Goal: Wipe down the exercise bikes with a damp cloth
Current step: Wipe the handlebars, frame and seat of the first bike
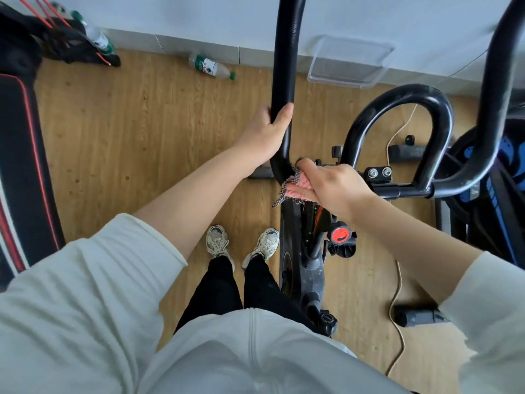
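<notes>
A black exercise bike (306,245) stands in front of me, seen from above. Its left handlebar (285,52) rises up the middle of the view, and a curved inner loop (426,93) sits to the right. My left hand (264,135) grips the left handlebar from the left side. My right hand (332,184) holds a bunched pink cloth with a checked edge (295,186) and presses it against the lower bend of that same bar. A red resistance knob (340,234) shows below my right wrist.
A black bench with red trim (22,166) fills the left edge. A plastic bottle (210,67) lies by the wall and a clear tray (349,62) leans there. A beige cable (397,294) runs over the wooden floor. A second bike's wheel (497,177) is at right.
</notes>
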